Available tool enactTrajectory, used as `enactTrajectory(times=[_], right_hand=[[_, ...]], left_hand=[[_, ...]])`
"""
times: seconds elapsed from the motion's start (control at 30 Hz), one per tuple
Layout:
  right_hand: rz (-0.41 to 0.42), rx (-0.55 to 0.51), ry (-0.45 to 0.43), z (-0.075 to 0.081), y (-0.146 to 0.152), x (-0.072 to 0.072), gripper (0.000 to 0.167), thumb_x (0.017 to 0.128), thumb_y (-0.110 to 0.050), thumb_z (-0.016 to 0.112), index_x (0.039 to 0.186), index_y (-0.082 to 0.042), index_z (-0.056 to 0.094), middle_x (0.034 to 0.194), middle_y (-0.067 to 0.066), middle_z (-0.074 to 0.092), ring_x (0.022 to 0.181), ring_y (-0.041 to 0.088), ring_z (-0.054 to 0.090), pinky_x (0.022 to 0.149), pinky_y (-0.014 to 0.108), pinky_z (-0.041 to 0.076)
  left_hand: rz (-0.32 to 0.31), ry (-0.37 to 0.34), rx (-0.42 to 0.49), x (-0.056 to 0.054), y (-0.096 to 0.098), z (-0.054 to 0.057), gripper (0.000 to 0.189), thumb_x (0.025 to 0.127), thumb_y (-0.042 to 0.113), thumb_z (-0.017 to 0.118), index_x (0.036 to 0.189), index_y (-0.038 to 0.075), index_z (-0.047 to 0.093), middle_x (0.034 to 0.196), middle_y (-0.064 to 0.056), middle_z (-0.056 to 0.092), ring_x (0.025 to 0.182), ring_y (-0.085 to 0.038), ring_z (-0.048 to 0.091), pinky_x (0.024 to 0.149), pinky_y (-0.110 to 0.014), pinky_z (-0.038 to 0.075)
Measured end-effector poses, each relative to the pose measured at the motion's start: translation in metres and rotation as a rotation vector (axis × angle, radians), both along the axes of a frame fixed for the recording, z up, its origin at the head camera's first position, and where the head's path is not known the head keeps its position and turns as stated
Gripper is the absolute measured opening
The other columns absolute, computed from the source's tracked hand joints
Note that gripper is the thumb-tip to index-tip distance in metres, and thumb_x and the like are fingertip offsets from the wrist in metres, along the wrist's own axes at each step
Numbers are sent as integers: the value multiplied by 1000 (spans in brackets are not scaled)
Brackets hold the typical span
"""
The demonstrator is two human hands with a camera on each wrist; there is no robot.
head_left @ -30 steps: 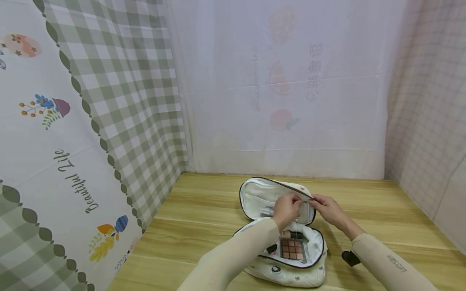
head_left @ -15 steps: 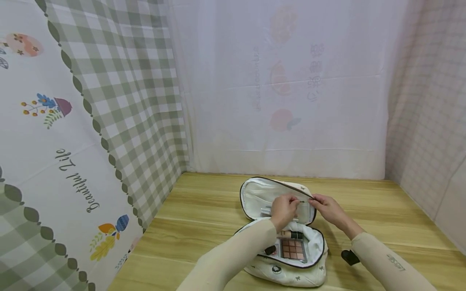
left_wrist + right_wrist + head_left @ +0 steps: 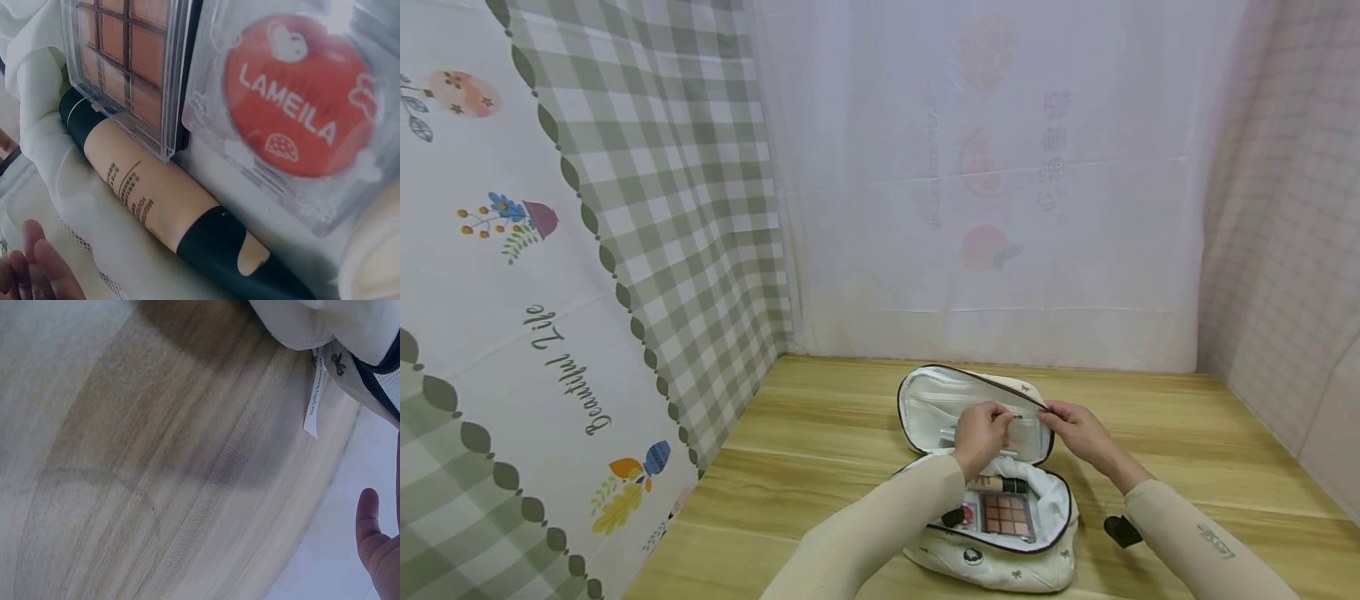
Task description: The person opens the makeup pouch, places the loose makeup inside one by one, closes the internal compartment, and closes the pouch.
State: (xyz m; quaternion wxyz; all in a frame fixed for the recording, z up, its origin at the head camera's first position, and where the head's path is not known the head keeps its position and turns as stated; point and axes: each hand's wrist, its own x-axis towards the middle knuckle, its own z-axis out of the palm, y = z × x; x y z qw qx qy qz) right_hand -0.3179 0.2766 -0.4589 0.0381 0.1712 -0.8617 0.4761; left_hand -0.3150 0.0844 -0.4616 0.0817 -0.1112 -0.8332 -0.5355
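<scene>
A cream makeup bag (image 3: 992,571) lies unfolded, its lid (image 3: 917,392) tipped back. My left hand (image 3: 981,435) pinches a small zipper pull (image 3: 1018,417) at the mesh pocket inside the lid. My right hand (image 3: 1078,429) grips the lid's dark-edged right rim between thumb and fingers. Inside the lower half are an eyeshadow palette (image 3: 1007,514), a foundation tube (image 3: 150,181) with black ends, and a clear compact (image 3: 294,94) with a red centre marked LAMEILA. A silvery item (image 3: 947,435) shows in the lid pocket, partly behind my left hand.
The bag rests on a wood-grain table (image 3: 820,433). A small black object (image 3: 1122,531) lies beside my right forearm. A white fabric tag (image 3: 314,403) hangs from the bag. A checked cloth (image 3: 700,208) hangs at the left and a white curtain (image 3: 880,208) at the back.
My left hand has shifted slightly left along the lid pocket with the zipper pull. My right hand keeps its grip on the lid's rim.
</scene>
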Motion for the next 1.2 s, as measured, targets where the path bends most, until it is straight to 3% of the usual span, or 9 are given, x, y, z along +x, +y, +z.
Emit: enactTrajectory(times=[0.2,0.43,0.7,0.9,1.2], right_hand=[[-19,20,-21,0,-1,0,25,105,-15,51,112,5,64,99,12,67,88,15,56,74,29,44],[-17,25,-22,0,0,-1,23,104,-15,51,110,3,64,98,12,65,87,18,55,73,29,42],[-1,4,-29,1,-2,0,21,104,-14,52,106,4,63,92,11,62,82,20,50,68,29,38],[-15,26,-33,2,-2,-2,22,105,-16,51,104,3,62,88,9,57,80,19,46,66,31,35],[-15,16,-20,3,-2,-1,19,104,-13,52,100,3,62,82,11,52,72,12,41,63,30,31]], left_hand=[[-34,-44,19,0,-7,4,12,95,10,65,89,3,72,77,-7,70,61,-17,69,55,-19,49],[-51,-127,65,-3,-11,7,15,95,10,66,85,-1,70,75,-8,68,60,-16,69,54,-23,53],[-76,-172,109,-2,-19,9,15,97,10,64,89,-1,70,80,-7,67,65,-23,71,60,-30,57],[-98,-176,120,-1,-29,11,14,98,9,62,93,0,71,82,-8,66,70,-28,72,63,-34,58],[-107,-137,81,-4,-40,10,15,98,10,62,90,-1,71,80,-7,66,69,-27,72,55,-25,54]])
